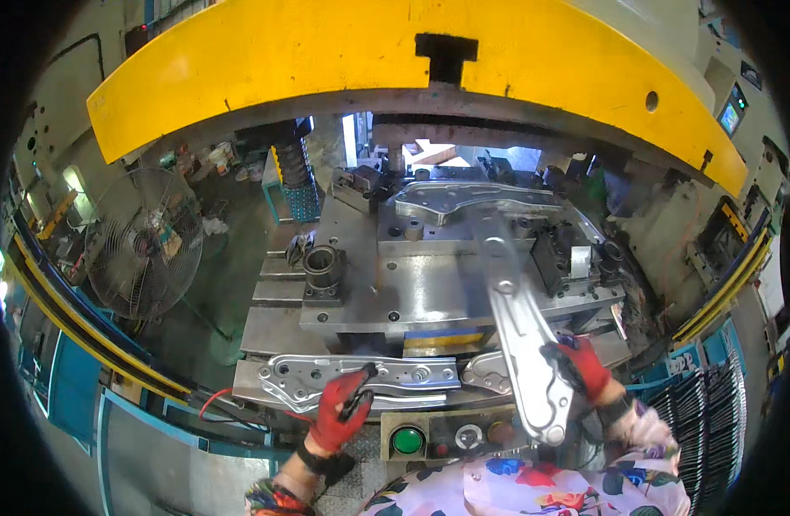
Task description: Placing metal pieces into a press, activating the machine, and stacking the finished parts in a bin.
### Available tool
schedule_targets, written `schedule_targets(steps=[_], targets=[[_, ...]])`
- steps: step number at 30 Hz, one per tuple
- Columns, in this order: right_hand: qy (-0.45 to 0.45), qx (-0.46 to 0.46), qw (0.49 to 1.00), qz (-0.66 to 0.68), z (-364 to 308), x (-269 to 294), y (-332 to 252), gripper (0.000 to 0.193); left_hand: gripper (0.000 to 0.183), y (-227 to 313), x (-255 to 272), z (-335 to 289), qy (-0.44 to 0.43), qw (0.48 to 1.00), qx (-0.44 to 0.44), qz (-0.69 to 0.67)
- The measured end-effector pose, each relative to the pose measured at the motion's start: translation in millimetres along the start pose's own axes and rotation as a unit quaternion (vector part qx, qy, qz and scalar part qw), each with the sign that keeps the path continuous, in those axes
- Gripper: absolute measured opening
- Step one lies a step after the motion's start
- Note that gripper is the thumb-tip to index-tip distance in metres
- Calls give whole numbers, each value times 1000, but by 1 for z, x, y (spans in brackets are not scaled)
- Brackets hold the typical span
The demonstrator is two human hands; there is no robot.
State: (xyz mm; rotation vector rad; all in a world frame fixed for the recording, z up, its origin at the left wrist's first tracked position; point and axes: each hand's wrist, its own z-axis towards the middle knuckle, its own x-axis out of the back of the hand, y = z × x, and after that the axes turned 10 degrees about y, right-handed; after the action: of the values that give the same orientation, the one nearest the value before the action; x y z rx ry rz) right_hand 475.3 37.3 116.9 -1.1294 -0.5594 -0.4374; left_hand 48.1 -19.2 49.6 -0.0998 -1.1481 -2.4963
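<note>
Head view. Right hand (pixel 584 371), red glove with dark fingertips, closed on the right edge of a long stamped metal bracket (pixel 528 348), near its broad lower end. Bracket slants up over the front of the lower die (pixel 429 273); its far end is blurred, so contact with the die can't be told. Left hand (pixel 336 414): thumb and forefinger a little apart, nothing seen between them, beside the stacked brackets (pixel 305 376) on the front ledge; touching or not, can't tell.

Handling, my judgement: one-handed edge grip leaves the long end free to swing. A second hand farther along would steady it; keep the end off the guide bushing (pixel 323 268), and both hands clear of the yellow press ram (pixel 326 64) overhead.

Surface: bare steel, shiny, bolt-holed. Another bracket (pixel 442 199) lies toward the die's rear. Control box with green button (pixel 407 440) below the ledge.

Room: caged floor fan (pixel 141 249) at left, dark floor, rack of dark parts (pixel 683 421) lower right, lit screen (pixel 732 112) upper right.
</note>
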Motion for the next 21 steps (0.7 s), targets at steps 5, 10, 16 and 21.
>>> schedule_targets(steps=[5,10,16,21], targets=[[-123,191,972,-55,81,10,-15,34,49,-15,-7,82,-21,993,-104,51],[-153,157,976,-1,87,-10,-29,28,48,-30,-25,158,-17,990,-131,49],[-12,-327,863,384,43,-126,2,12,47,-51,-74,251,-36,980,-122,154],[84,-261,884,379,52,-159,13,17,65,-58,-136,314,-73,916,-186,348]])
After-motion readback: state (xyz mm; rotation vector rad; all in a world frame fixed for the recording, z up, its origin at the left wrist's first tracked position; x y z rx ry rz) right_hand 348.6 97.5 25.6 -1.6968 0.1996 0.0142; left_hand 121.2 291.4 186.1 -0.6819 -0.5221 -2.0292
